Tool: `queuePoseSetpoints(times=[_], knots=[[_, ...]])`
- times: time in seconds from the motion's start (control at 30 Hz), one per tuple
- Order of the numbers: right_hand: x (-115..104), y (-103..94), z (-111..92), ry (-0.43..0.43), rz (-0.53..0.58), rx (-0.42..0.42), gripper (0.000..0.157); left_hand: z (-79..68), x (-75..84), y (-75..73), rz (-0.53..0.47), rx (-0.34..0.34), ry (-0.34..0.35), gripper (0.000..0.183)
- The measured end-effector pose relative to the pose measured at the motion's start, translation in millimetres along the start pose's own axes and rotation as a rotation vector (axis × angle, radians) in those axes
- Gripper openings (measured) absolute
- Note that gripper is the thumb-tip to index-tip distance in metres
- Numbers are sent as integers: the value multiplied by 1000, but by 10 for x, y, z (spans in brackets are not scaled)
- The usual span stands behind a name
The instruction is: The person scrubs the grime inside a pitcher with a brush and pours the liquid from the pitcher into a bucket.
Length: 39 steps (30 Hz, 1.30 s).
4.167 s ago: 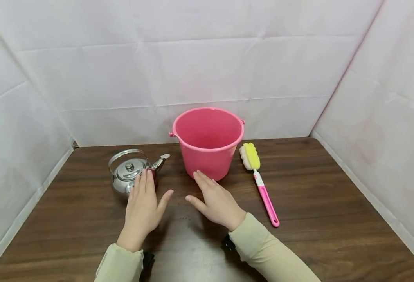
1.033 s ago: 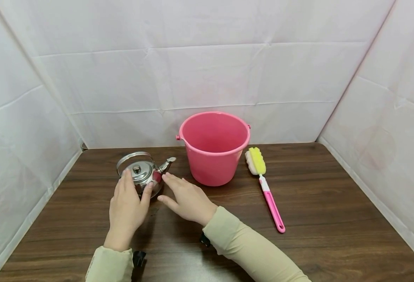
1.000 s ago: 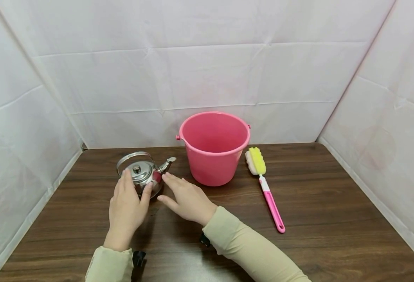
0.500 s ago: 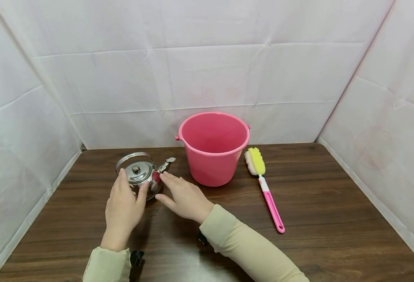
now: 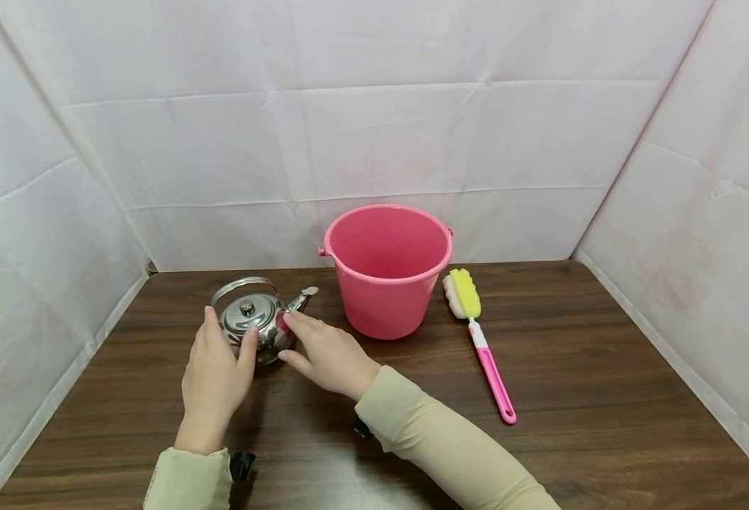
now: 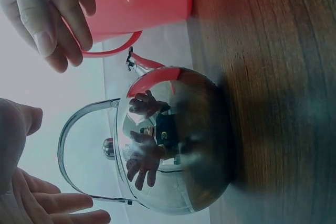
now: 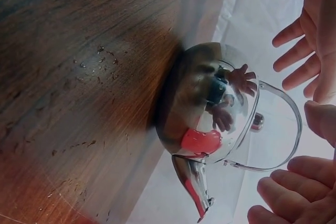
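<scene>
Kettle (image 5: 261,317) stands just beyond and between a person's left hand (image 5: 215,375) and right hand (image 5: 331,355), fingers extended and apart from it, pink bucket (image 5: 382,306) past the right

Dark brown and streaky, the wooden table (image 5: 604,397) runs its grain from side to side, a pale glare (image 5: 349,489) gleaming near its front! Straight up behind the table goes a white back sheet (image 5: 374,142), wrinkled and crossed by level fold creases, while a white left sheet (image 5: 37,234) closes in along the table's left and a white right sheet (image 5: 712,212), faintly blotched with pink, slants along its right. Soft light washes every sheet around the table, and there's a thin reddish line (image 5: 649,124) climbing from its far right corner!
</scene>
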State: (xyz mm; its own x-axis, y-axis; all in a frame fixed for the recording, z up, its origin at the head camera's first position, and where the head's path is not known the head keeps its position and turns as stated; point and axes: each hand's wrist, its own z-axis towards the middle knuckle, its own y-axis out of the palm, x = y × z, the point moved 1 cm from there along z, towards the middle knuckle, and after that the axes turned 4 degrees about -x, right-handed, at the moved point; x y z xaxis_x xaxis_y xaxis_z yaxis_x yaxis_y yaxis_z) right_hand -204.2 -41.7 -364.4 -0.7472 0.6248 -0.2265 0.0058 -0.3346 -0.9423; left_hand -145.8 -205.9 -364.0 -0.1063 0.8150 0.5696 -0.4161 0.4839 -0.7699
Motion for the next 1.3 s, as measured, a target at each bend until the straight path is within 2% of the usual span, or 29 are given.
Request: queuePoseSetpoints(times=[0.33,0.67,1.03,1.3], knots=[[-17,-11,64,-10,-11,6,55,31,-29,-6,-19,35,-24,77],[-39,-17,120,-14,-28,-21,56,85,-42,-42,-18,8,-48,77],[-42,11,194,-28,-33,-29,52,166,-80,-37,-14,10,-47,73],[-72,1,251,-26,-18,-74,53,215,-91,-68,0,-34,-57,73]])
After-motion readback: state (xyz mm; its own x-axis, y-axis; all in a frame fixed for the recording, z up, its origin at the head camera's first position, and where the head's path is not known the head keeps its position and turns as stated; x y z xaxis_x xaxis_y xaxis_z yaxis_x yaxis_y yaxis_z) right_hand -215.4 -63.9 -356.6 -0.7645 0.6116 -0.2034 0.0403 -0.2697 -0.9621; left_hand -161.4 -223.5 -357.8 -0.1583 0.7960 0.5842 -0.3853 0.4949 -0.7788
